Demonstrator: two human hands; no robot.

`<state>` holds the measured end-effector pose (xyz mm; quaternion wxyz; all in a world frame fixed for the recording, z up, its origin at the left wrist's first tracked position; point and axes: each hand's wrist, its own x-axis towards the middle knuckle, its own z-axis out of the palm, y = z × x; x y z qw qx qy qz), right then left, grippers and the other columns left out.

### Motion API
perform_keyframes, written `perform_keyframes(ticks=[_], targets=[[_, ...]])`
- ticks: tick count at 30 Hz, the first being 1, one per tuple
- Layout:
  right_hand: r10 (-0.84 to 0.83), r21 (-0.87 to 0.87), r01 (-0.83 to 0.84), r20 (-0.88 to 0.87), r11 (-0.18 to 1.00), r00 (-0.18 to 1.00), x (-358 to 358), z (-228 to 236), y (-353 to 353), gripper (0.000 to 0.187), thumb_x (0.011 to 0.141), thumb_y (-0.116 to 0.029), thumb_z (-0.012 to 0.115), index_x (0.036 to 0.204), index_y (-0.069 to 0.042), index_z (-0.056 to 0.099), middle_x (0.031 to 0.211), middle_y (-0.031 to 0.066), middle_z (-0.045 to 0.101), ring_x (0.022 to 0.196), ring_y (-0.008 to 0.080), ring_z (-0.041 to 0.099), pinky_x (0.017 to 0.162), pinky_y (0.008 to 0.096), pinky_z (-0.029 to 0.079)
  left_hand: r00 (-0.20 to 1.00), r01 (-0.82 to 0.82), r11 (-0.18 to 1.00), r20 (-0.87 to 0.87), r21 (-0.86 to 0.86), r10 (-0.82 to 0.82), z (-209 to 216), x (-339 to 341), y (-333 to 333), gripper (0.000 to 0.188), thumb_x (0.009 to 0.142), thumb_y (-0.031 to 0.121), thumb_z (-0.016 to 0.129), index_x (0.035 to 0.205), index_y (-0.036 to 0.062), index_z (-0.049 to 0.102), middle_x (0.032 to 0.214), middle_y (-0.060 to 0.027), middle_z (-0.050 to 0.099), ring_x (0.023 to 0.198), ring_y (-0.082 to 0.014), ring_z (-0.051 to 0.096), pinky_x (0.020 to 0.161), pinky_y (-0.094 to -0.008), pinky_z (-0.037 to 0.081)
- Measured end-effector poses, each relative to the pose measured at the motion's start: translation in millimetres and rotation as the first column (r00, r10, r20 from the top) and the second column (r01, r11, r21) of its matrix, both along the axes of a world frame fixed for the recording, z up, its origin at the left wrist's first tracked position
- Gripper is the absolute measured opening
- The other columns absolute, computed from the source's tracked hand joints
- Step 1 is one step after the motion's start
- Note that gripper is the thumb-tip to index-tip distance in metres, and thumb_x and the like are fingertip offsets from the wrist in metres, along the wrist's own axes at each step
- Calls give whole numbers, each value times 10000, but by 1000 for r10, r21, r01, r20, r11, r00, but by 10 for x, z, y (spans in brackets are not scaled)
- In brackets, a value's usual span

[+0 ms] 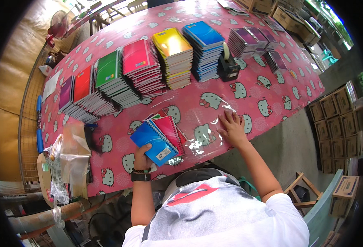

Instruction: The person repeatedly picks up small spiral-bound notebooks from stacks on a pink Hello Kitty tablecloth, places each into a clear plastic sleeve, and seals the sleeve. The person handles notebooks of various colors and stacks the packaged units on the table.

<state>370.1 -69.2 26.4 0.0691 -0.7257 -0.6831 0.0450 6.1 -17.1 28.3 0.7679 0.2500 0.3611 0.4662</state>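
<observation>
My left hand (142, 158) grips a small fan of spiral notebooks near the table's front edge. A blue notebook (154, 142) lies uppermost, with its thumb-side corner under my thumb. Beneath it a pink notebook (169, 131) sticks out, and slivers of red and green covers show below. My right hand (233, 129) rests palm down, fingers spread, on the pink patterned table cover (257, 123). Shiny clear plastic (200, 142) lies between the hands; whether it is a bag or part of the cover, I cannot tell.
Beyond my hands stand notebook stacks: purple (66, 92), red (84, 86), green (109, 74), pink (140, 57), yellow (171, 45) and blue (204, 35). A black tape dispenser (228, 69) adjoins the blue stack. Wrapped purple bundles (243, 43) sit far right, plastic bags (74, 152) at left.
</observation>
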Motion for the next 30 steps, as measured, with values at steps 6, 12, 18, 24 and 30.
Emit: perform_keyframes(ticks=[6,12,18,24,30], targets=[[164,83,-160,-780,984,603,86,537,136,966,632,-394,803,1398,-45,328,1430,190,327,1313,342,326,1095,422,208,991,25,974,-137,225,6,365,837,17,513,706,56,679,1177,5,482,1065,-113,600,952,-223,604,842,-345,499],[47,-18,-256,-969,966,244,77,543,309,1155,543,-82,834,1461,-66,133,1388,135,364,1284,250,354,1072,357,276,895,345,827,-421,443,-148,209,1427,148,921,596,-25,784,1343,64,252,1219,-106,471,1134,-203,485,967,-366,418],[-7,2,-293,-1000,956,-30,-6,225,421,1129,547,-62,809,1461,-97,147,1390,121,359,1271,234,370,1047,355,315,956,87,898,-290,431,46,-21,1792,-7,919,570,1,791,1320,71,264,1228,-89,447,1157,-212,468,972,-374,420],[152,114,-404,-986,908,65,73,302,435,934,557,-7,737,1375,-80,294,1281,99,450,1199,210,435,1005,333,359,851,197,783,-500,590,162,39,1777,-133,947,528,4,808,1308,66,275,1221,-90,426,1153,-216,452,970,-360,407],[174,147,-427,-985,892,24,102,315,423,809,572,-110,795,1272,-55,392,1188,79,498,1129,209,489,989,342,366,895,93,845,-417,527,161,58,1709,-232,955,514,31,826,1303,78,290,1206,-72,432,1148,-211,456,973,-360,408]])
